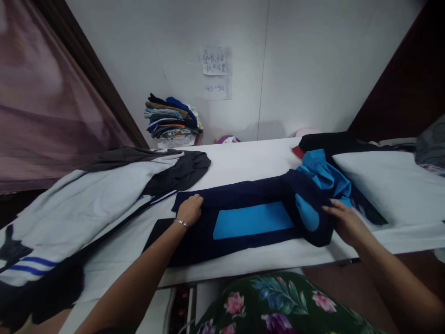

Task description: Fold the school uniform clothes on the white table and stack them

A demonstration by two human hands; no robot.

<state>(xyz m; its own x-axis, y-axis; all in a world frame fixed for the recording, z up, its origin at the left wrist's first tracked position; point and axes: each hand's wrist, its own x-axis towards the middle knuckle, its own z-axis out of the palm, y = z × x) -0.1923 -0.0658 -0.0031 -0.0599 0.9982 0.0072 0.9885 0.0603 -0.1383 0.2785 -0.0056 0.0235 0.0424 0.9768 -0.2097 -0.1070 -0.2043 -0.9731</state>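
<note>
A long navy jacket (243, 190) with a bright blue panel lies across the white table in front of me, folded lengthwise into a strip. My left hand (190, 211), with a bracelet at the wrist, rests on its left end; the fingers are curled and closed on the cloth. At the other end, my right hand (344, 221) pinches the jacket's edge between thumb and fingers. That end is partly lifted and turned over, showing a light blue patch. Some of the right fingers are hidden by the cloth.
Grey and white garments (114, 190) are heaped on the left. A folded clothes stack (172, 120) stands against the wall. To the right lie a bright blue garment (325, 171), a white garment (385, 185) and black clothing (333, 141). Handwritten paper signs (217, 69) hang above.
</note>
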